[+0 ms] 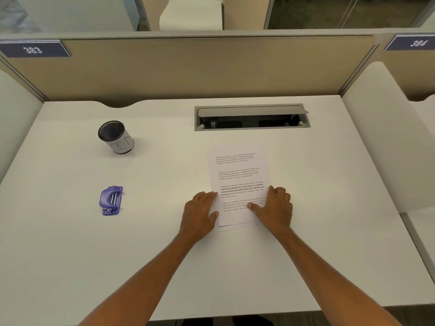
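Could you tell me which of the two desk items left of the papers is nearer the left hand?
The purple hole punch; the mesh pen cup stands farther back.

I recorded the printed sheets (pixel 237 175) as white, with black text in four blocks, one partly bold. The hole punch (pixel 111 200) was purple with silver bars. The pen cup (pixel 116 137) showed black mesh under a white wrap with dark lines. The desk (pixel 164 255) was white, the cable tray (pixel 251 111) grey, the partition (pixel 211 69) beige, and the number plate (pixel 34 50) dark blue with white digits.
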A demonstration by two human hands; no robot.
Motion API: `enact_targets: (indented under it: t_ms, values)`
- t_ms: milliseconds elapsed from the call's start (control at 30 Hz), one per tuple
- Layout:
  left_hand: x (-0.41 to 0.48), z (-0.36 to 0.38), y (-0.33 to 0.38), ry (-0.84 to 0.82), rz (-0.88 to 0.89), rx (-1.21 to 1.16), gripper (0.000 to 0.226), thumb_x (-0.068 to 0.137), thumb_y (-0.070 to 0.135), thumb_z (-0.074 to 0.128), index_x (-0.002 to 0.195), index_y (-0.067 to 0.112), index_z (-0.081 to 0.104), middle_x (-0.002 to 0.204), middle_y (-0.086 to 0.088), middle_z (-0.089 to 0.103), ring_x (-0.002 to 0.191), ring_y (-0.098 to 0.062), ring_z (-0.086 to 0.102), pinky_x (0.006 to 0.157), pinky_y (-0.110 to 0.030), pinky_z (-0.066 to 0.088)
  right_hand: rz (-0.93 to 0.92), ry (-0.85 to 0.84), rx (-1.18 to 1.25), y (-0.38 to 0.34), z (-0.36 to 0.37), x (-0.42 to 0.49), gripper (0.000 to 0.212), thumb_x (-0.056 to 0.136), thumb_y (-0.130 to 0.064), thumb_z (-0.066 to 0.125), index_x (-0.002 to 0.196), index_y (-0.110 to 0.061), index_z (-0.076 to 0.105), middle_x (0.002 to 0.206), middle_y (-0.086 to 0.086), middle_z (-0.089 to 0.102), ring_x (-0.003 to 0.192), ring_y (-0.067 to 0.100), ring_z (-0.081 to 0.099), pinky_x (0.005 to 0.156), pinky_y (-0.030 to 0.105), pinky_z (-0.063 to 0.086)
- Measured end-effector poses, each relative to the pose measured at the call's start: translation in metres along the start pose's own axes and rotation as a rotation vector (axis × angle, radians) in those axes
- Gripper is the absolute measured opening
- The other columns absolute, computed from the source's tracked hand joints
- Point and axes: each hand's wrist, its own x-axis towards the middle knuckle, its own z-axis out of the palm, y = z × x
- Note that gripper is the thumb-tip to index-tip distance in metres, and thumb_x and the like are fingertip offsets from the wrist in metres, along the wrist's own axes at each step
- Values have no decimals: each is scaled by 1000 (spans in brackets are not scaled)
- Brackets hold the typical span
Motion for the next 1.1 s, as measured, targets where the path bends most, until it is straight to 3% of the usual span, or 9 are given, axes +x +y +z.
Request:
enact_targets:
  t_ms: [167,367,633,800,900,967,1100]
  values:
    - [-8,-1,4,8,22,-12,66,103,30,70,164,16,48,166,-3,52,155,-25,45,121,-44,42,59,-3,93,-4,-1,-4,79,87,-64,78,139,-10,54,139,14,53,131,37,50,101,48,51]
    - [-19,13,8,-34,89,33,52,102,33,72,151,21,65,166,-2,52,158,-25,43,120,-43,39,164,-19,189,2,0,-9,76,93,-51,79,144,-5,50,141,20,52,133,42,48,101,50,51]
    - [-20,19,5,-15,105,78,51,102,35,69,151,21,65,166,-3,53,157,-27,45,118,-43,40,190,-69,440,-4,2,-4,72,93,-42,82,145,-5,49,144,20,48,137,43,44,108,51,47]
    - [-22,19,5,-14,101,84,52,102,36,69,152,22,64,167,-3,52,157,-27,44,119,-44,40,224,-95,717,-4,-5,11,72,89,-46,84,145,-13,55,140,10,60,129,32,61,110,48,53]
    - [-21,18,5,-19,96,86,52,103,37,68,154,24,63,168,-1,50,159,-25,42,120,-41,38,248,-87,776,0,-19,26,48,91,-39,84,129,-19,63,129,5,72,105,21,70,92,36,57]
    - [-21,18,5,-24,98,84,53,104,38,67,155,25,62,169,0,49,160,-24,40,121,-41,37,222,-95,762,4,-26,36,32,91,-24,85,116,-20,67,122,6,75,92,14,67,78,27,50]
    - [-21,16,6,-29,97,63,51,105,40,67,154,25,63,169,1,49,160,-22,39,122,-41,37,227,-214,785,12,-35,52,26,89,-4,83,112,-11,74,120,11,79,103,31,74,85,33,55]
